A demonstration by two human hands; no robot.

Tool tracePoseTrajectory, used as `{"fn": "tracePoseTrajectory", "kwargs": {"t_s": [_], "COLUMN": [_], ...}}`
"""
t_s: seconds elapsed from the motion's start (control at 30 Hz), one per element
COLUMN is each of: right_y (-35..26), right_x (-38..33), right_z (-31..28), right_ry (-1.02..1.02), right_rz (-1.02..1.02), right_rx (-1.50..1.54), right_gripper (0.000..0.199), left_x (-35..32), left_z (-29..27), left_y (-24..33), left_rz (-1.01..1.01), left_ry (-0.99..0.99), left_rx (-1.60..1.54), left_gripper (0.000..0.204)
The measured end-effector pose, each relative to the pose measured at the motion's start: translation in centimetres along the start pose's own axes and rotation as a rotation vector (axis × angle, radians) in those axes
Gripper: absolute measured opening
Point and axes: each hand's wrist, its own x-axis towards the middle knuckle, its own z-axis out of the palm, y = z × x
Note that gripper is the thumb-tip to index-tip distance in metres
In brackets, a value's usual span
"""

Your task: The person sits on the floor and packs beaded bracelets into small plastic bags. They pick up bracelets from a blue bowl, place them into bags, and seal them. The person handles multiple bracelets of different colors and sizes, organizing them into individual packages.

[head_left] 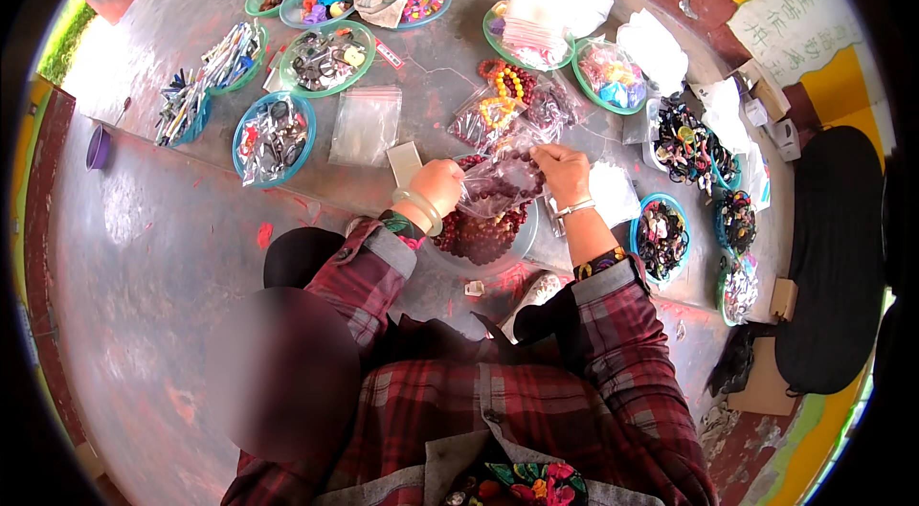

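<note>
Between my two hands a clear plastic bag with dark red beads in it is held up by its edges. My left hand pinches its left side, and my right hand grips the upper right side; the fingers of both are closed. Directly below is a clear bowl heaped with dark red bead strings, partly hidden by the bag. Just beyond the hands lie filled bags of beads, and yellow and red bead strings. A small white box sits beside my left hand.
Flat clear bags lie left of centre, with more bags to the right. A blue bowl, a green bowl and several others with small goods ring the work spot. A dark rounded object is near my left forearm.
</note>
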Motion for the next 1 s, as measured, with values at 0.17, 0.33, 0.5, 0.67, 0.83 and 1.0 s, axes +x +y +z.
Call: {"fn": "tracePoseTrajectory", "kwargs": {"t_s": [0.17, 0.33, 0.5, 0.67, 0.83, 1.0], "right_y": [-0.5, -3.8, -4.7, -5.4, -6.1, -5.5], "right_x": [-1.4, -2.9, -3.0, -3.0, -2.3, -0.9], "right_z": [1.6, 2.2, 1.2, 0.6, -1.5, -3.7], "right_ry": [-0.145, -0.285, -0.35, -0.349, -0.192, -0.018], "right_rz": [-0.122, -0.428, -0.57, -0.365, -0.231, -0.056], "right_rx": [-0.02, -0.131, -0.182, 0.112, 0.306, 0.374], "right_gripper": [0.012, 0.009, 0.012, 0.012, 0.011, 0.012], "left_x": [0.1, -0.1, -0.3, 0.1, -0.6, -0.3], "left_z": [0.4, 0.2, -0.5, -0.6, -1.6, -1.4], "left_y": [0.2, 0.6, 1.4, 0.7, 2.8, 2.1], "left_rz": [0.076, 0.126, 0.227, 0.237, -0.118, -0.156], "left_ry": [-0.063, 0.044, 0.069, -0.093, -0.32, -0.372], "left_rx": [0.421, 0.26, 0.035, -0.079, -0.357, -0.568], "left_gripper": [0.02, 0.031, 0.036, 0.029, 0.018, 0.01]}}
